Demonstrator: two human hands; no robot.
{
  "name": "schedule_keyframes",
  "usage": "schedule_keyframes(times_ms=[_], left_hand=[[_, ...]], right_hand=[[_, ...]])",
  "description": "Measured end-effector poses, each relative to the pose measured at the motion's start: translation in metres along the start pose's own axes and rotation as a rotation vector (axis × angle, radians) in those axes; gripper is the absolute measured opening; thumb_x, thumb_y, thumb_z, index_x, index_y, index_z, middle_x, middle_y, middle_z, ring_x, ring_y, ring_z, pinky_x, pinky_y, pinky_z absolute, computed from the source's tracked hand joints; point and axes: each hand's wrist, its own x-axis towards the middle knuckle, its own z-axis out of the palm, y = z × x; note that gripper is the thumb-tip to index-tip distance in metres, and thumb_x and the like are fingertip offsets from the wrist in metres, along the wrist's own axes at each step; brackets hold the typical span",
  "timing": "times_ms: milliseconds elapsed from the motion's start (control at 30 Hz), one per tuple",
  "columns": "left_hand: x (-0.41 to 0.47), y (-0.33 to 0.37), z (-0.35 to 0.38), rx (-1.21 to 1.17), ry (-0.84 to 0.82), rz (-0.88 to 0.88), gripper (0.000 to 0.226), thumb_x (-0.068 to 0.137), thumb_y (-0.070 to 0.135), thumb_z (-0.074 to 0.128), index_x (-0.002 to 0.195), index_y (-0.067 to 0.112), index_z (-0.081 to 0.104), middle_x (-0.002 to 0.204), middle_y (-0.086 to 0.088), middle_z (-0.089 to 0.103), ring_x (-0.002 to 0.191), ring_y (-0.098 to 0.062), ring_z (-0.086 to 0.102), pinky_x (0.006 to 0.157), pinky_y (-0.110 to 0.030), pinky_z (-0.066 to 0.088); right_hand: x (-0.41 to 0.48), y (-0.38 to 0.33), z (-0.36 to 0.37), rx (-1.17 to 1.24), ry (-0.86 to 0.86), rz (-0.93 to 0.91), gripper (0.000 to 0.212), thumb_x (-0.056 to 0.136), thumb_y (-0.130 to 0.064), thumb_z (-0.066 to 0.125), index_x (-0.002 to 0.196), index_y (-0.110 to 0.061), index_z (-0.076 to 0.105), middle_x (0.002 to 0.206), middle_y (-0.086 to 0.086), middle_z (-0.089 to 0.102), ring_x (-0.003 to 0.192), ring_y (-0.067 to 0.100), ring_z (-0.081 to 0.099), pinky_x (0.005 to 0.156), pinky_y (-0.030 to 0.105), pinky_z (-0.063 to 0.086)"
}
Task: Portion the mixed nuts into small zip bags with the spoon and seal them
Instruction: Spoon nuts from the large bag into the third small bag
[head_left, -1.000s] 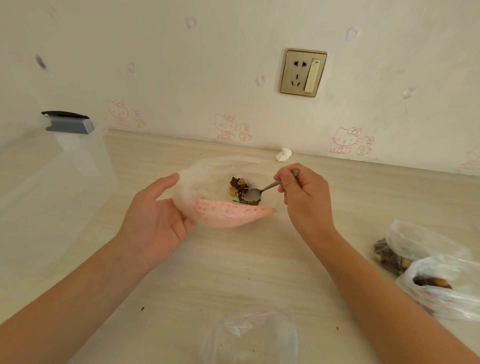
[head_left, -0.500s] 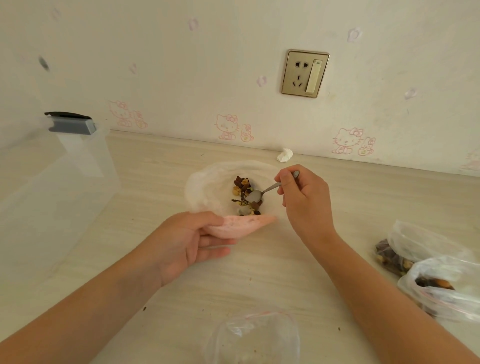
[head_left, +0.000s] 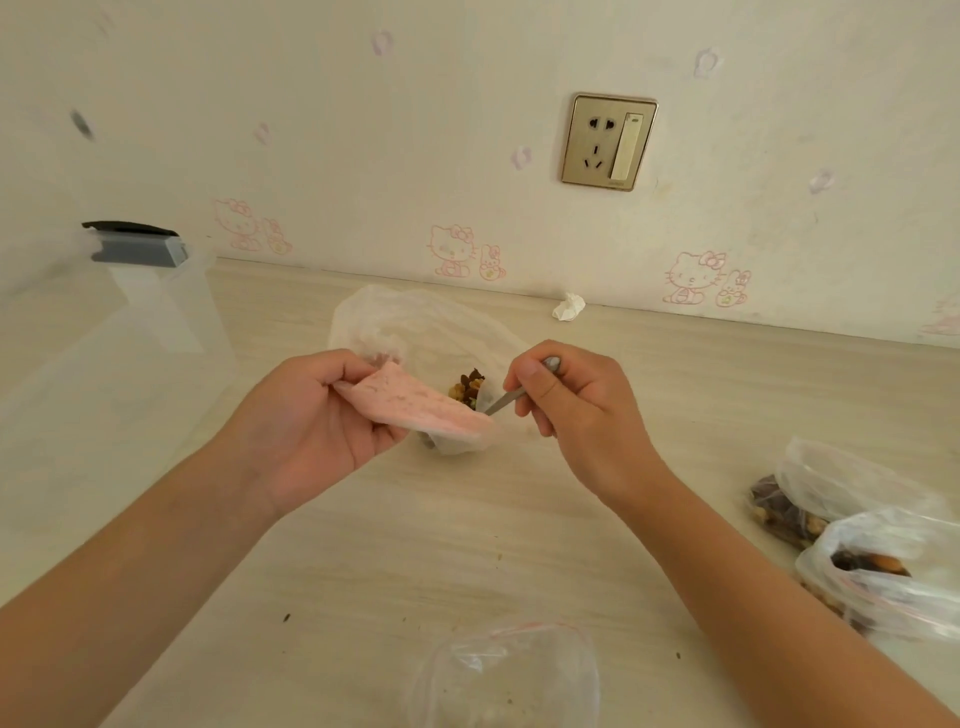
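Head view, looking down on a pale wooden table (head_left: 467, 545). Pinching the pink rim of a large clear bag (head_left: 415, 405) with the left hand (head_left: 311, 426) — thumb on top, fingers curled beneath, rim held up off the table. Gripping a metal spoon (head_left: 506, 401) in the right hand (head_left: 582, 415), fingers curled round the handle, bowl end dipped inside the bag and hidden behind the rim. Down in that bag, a small heap of mixed nuts (head_left: 467, 387), just beside the spoon's shaft. Nearest the camera, flat on the table, a small zip bag (head_left: 506, 675) with a red line at its mouth. Off to the right, a farther filled bag (head_left: 857, 483) and a nearer filled bag (head_left: 893, 566), touching each other, dark nuts showing through. To the left, a clear plastic box (head_left: 104, 364) with a grey clip. By the wall, a crumpled white tissue (head_left: 569, 306) — above it, a gold socket plate (head_left: 609, 141)
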Motion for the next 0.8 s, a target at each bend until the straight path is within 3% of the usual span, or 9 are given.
schedule_keyframes(times_ms=[100,167,267,333,400,467,600,733,800], left_hand=[[0.0,0.006,-0.002,0.064,-0.039,0.038,0.022,0.083,0.005,0.057,0.104,0.007,0.064,0.092,-0.006,0.071,0.08,-0.019,0.072,0.076,-0.037,0.063],[-0.001,0.007,-0.001,0.331,0.051,0.101,0.013,0.093,0.017,0.061,0.103,0.01,0.067,0.092,-0.005,0.073,0.079,-0.019,0.073,0.069,-0.036,0.064],[-0.003,0.0,-0.001,0.674,0.145,0.088,0.041,0.08,0.04,0.077,0.107,0.01,0.071,0.089,-0.009,0.076,0.072,-0.024,0.069,0.057,-0.034,0.062],[-0.004,-0.004,-0.001,0.711,0.138,0.035,0.035,0.082,0.026,0.079,0.109,0.004,0.073,0.096,-0.013,0.078,0.079,-0.026,0.074,0.06,-0.033,0.063],[-0.003,-0.004,-0.004,0.693,0.185,0.026,0.02,0.09,0.003,0.071,0.108,-0.004,0.07,0.098,-0.017,0.077,0.087,-0.026,0.077,0.066,-0.035,0.066],[0.0,0.0,-0.006,0.676,0.221,0.029,0.019,0.09,-0.007,0.062,0.108,-0.01,0.068,0.101,-0.019,0.077,0.09,-0.027,0.077,0.072,-0.035,0.067],[0.001,-0.003,-0.007,0.674,0.208,0.039,0.028,0.087,-0.017,0.051,0.102,-0.005,0.071,0.098,-0.015,0.08,0.085,-0.022,0.078,0.068,-0.029,0.065],[0.004,-0.01,-0.012,0.647,0.279,0.066,0.03,0.085,-0.021,0.045,0.093,0.001,0.064,0.072,-0.004,0.072,0.067,-0.016,0.075,0.058,-0.029,0.062],[0.007,-0.012,-0.013,0.63,0.313,0.064,0.027,0.086,-0.017,0.046,0.094,0.003,0.062,0.074,-0.006,0.067,0.063,-0.017,0.072,0.058,-0.031,0.061]], right_hand=[[-0.001,0.002,0.005,-0.101,0.016,0.006,0.025,0.104,-0.022,0.055,0.084,-0.023,0.071,0.07,-0.002,0.065,0.058,0.005,0.052,0.06,0.025,0.041],[-0.002,0.002,0.005,-0.097,0.061,-0.015,0.025,0.104,-0.024,0.055,0.085,-0.024,0.071,0.07,-0.005,0.066,0.059,0.004,0.054,0.061,0.021,0.041],[-0.003,0.0,0.005,-0.029,0.141,-0.062,0.024,0.103,-0.024,0.054,0.087,-0.021,0.072,0.068,-0.007,0.065,0.06,0.01,0.056,0.058,0.028,0.04],[-0.003,0.0,0.004,0.033,0.146,-0.079,0.024,0.104,-0.024,0.054,0.089,-0.019,0.072,0.069,-0.003,0.066,0.057,0.022,0.051,0.053,0.035,0.038],[-0.004,-0.001,0.004,0.1,0.11,-0.083,0.025,0.105,-0.02,0.054,0.089,-0.015,0.072,0.07,0.0,0.067,0.054,0.017,0.049,0.052,0.026,0.038],[-0.004,-0.001,0.005,0.1,0.039,-0.069,0.025,0.105,-0.017,0.054,0.09,-0.013,0.072,0.072,0.001,0.067,0.055,0.012,0.05,0.054,0.02,0.039],[-0.004,0.002,0.009,-0.071,0.008,-0.016,0.023,0.104,-0.021,0.056,0.089,-0.019,0.073,0.074,-0.001,0.068,0.061,0.004,0.055,0.062,0.02,0.041],[-0.003,0.001,0.005,-0.077,0.108,-0.021,0.023,0.105,-0.021,0.056,0.088,-0.019,0.073,0.071,-0.006,0.068,0.061,0.003,0.057,0.062,0.014,0.039],[-0.003,0.0,0.004,-0.075,0.133,-0.035,0.023,0.104,-0.024,0.056,0.089,-0.02,0.072,0.071,-0.006,0.067,0.061,0.005,0.056,0.063,0.021,0.04]])
